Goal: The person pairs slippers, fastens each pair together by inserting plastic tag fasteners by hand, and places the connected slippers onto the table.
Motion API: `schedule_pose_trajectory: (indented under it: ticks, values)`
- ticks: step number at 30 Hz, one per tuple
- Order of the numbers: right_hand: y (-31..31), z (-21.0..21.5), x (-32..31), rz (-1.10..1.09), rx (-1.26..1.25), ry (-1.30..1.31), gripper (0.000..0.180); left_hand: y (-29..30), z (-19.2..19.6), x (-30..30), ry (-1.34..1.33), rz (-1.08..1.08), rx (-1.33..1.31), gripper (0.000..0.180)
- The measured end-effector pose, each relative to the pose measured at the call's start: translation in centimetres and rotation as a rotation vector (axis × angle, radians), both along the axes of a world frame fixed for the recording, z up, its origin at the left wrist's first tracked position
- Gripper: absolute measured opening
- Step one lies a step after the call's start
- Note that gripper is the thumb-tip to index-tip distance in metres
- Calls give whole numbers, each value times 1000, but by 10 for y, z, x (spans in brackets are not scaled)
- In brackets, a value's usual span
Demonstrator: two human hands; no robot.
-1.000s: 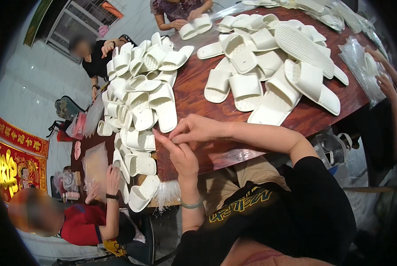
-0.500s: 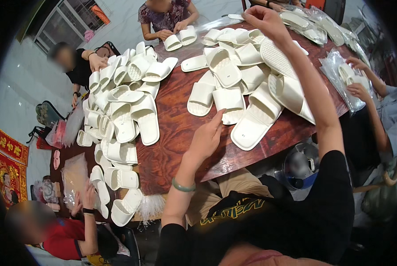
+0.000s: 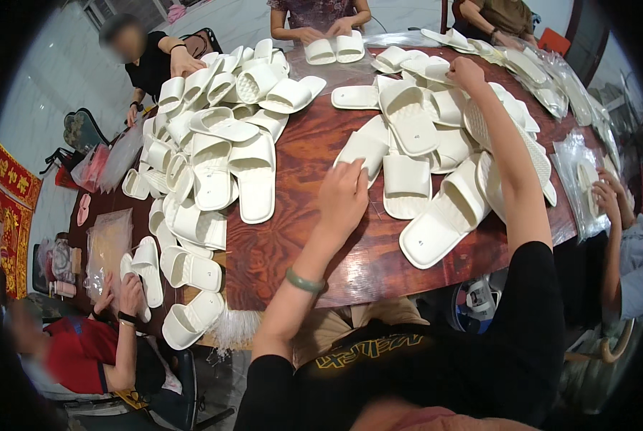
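Observation:
Several white open-toe slippers lie in a loose heap on the glossy red-brown wooden table (image 3: pixel 285 237) in front of me. With fingers bent over its near end, my left hand (image 3: pixel 344 197) grips a white slipper (image 3: pixel 367 144) at the heap's left side. My right hand (image 3: pixel 466 74) reaches across to the far side, closed at the edge of another white slipper (image 3: pixel 429 67); its fingertips are partly hidden. Between my arms lie a slipper with its sole toward me (image 3: pixel 447 219) and a shorter-looking slipper (image 3: pixel 408 190). Under my right forearm, a textured sole (image 3: pixel 533 154) shows.
A larger pile of white slippers (image 3: pixel 214 172) covers the table's left. Clear plastic bags, some holding slippers (image 3: pixel 544 90), lie at the far right. Other people work around the table: one across (image 3: pixel 332 32), one at right with a bagged slipper (image 3: pixel 589 179), others at left.
My right hand has come down from above the far edge to the heap, and the thin piece at its fingers no longer shows there. My left hand has moved onto the left slipper. The view has shifted.

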State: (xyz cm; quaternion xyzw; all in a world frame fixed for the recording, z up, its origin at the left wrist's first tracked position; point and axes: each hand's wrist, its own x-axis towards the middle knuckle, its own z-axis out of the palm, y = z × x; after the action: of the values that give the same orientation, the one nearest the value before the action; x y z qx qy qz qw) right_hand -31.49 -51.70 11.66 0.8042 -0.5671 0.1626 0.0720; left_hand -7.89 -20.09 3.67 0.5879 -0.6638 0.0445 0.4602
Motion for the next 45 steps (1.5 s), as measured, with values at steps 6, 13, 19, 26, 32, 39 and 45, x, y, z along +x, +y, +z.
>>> schedule_pose_trajectory:
  ticks: [6, 13, 19, 26, 32, 39, 45]
  values:
    - [7, 15, 50, 271, -206, -27, 24, -130, 14, 3, -8, 117, 350, 62]
    - [69, 25, 121, 560, -235, -33, 32, -190, -29, 30, 223, 81, 412, 58]
    - [96, 25, 72, 713, -41, -531, 27, -101, 43, 4, 55, 150, 284, 69]
    - [283, 27, 185, 901, -143, -309, 18, 109, 44, 75, -182, 703, 382, 52]
    - [295, -80, 212, 907, -38, 5, 19, 140, -16, 62, -58, 605, 511, 52]
    - [328, -69, 134, 979, 369, -47, 25, 186, -57, 45, -155, 617, 214, 58]
    - [393, -47, 112, 1137, 739, -114, 16, 211, 2, 13, 194, 134, -122, 33]
